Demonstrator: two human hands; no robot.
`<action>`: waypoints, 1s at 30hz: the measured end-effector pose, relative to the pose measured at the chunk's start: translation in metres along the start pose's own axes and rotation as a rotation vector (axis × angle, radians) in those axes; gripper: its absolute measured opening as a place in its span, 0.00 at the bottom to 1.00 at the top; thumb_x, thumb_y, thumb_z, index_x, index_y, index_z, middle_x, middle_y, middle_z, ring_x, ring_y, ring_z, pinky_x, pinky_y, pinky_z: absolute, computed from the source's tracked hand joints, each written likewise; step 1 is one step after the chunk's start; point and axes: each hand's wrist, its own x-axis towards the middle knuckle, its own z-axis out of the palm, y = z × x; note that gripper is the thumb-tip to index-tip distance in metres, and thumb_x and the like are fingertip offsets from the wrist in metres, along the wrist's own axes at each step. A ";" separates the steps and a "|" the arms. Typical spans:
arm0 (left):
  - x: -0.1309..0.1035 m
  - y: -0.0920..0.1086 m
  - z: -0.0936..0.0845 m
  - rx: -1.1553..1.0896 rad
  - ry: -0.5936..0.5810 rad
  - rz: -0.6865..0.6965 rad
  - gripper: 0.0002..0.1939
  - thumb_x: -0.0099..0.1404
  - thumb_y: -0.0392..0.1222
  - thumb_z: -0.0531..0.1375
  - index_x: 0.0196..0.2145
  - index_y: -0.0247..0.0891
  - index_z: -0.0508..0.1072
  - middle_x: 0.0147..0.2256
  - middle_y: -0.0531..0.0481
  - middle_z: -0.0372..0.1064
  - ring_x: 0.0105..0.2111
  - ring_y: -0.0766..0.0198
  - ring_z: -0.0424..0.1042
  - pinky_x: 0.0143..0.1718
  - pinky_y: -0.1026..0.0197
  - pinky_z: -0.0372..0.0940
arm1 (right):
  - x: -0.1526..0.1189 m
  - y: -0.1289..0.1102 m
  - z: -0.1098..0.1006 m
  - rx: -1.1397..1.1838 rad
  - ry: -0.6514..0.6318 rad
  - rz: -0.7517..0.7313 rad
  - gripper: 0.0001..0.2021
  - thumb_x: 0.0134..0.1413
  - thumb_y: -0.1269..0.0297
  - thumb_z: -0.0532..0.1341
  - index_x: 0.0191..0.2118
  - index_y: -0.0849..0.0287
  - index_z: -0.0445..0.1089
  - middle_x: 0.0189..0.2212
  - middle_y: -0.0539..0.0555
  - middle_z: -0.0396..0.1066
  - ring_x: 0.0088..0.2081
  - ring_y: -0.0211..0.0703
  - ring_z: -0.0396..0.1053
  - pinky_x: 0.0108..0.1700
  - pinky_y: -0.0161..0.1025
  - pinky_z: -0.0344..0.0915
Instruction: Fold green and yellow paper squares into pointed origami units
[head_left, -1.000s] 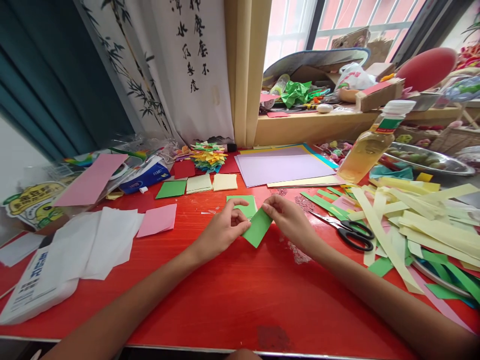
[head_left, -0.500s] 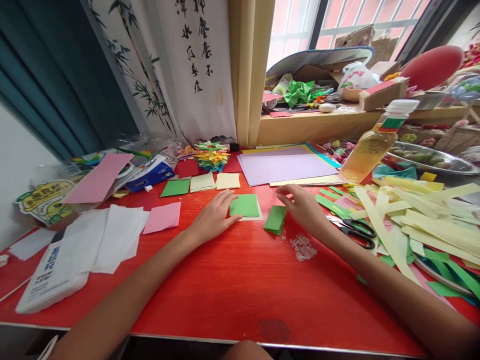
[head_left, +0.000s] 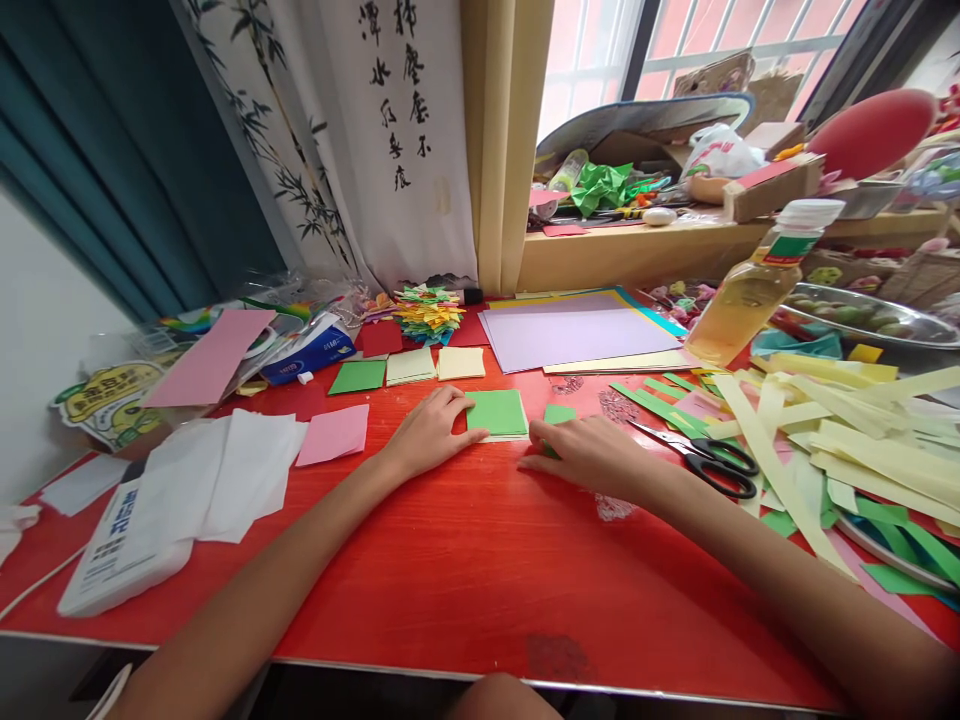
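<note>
Near edge: red tabletop [head_left: 390, 600], bare wood under both forearms, which leaves the wrists room to rest low.

Left hand [head_left: 429, 437]: thumb and fingers set wide apart, palm down, thumb by the near left corner of the green square paper stack [head_left: 496, 412]. Probably steadies it; pressure cannot be judged. Pale sheets show under the green.

Right hand [head_left: 589, 450]: fingers lowered over the smaller green paper piece [head_left: 559, 412], just right of the stack, hiding much of it. Pinched or merely covered, cannot tell.

Right of that hand: black-handled scissors [head_left: 724, 468], handles towards the person, likely for easy reach. Loose paper strips [head_left: 862, 440] heaped beyond, seemingly pushed aside to free the middle.

Left: pink paper squares [head_left: 334, 435]. Farther: green square [head_left: 357, 377] and two cream piles [head_left: 411, 366] in a row, apparently sorted by colour. Behind: lilac sheets [head_left: 581, 332] lying flat; tilted-looking bottle [head_left: 742, 290] beside them, perhaps lens distortion.
</note>
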 end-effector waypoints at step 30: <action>-0.002 0.008 -0.004 -0.005 -0.056 -0.051 0.25 0.55 0.61 0.52 0.41 0.39 0.61 0.45 0.45 0.63 0.44 0.54 0.64 0.43 0.51 0.62 | 0.006 -0.002 0.007 0.910 0.067 0.294 0.18 0.56 0.55 0.45 0.26 0.60 0.64 0.18 0.48 0.62 0.17 0.32 0.56 0.21 0.32 0.52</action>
